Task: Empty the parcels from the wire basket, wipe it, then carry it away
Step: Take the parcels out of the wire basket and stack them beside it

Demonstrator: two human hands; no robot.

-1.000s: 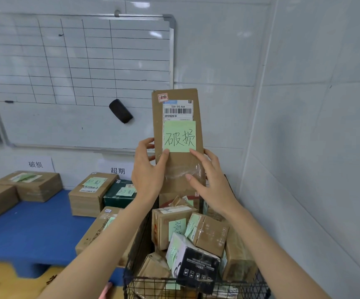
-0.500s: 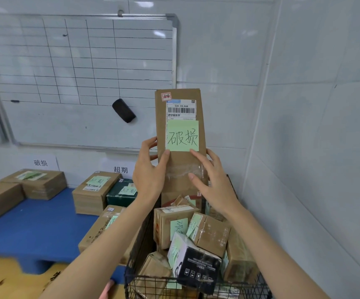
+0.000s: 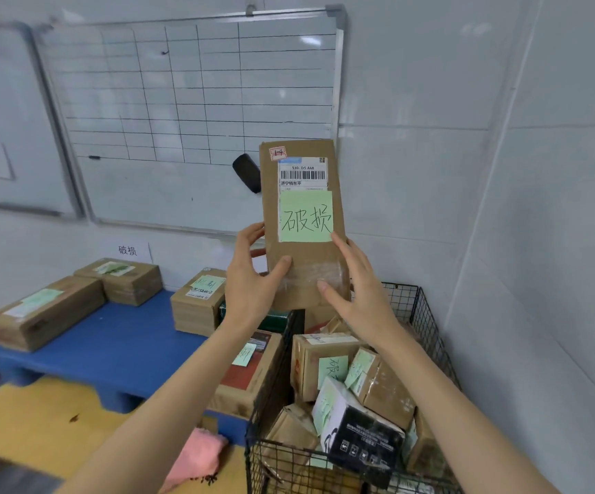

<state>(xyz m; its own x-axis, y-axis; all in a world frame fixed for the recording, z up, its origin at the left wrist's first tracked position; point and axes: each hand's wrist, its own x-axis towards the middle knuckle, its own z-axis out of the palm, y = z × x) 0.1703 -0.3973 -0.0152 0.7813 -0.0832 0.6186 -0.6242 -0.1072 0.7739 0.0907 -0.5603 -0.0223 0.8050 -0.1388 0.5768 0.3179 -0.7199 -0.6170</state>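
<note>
I hold a tall brown cardboard parcel (image 3: 303, 272) upright above the black wire basket (image 3: 426, 315). It carries a barcode label and a green note. My left hand (image 3: 253, 283) grips its left edge, thumb on the front and fingers behind. My right hand (image 3: 356, 290) lies against its front right side with fingers straight. Several more parcels (image 3: 353, 397), most with green notes, fill the basket at the lower right.
A blue pallet (image 3: 117, 336) on the left carries several cardboard boxes (image 3: 46, 308) below paper signs on the wall. A pink cloth (image 3: 196, 458) lies on the yellow floor beside the basket. A whiteboard (image 3: 189, 112) with a black eraser hangs behind; the tiled wall is close on the right.
My view has swung left, showing more of the pallet and floor. The parcel stays upright in both hands and now overlaps the eraser on the whiteboard.
</note>
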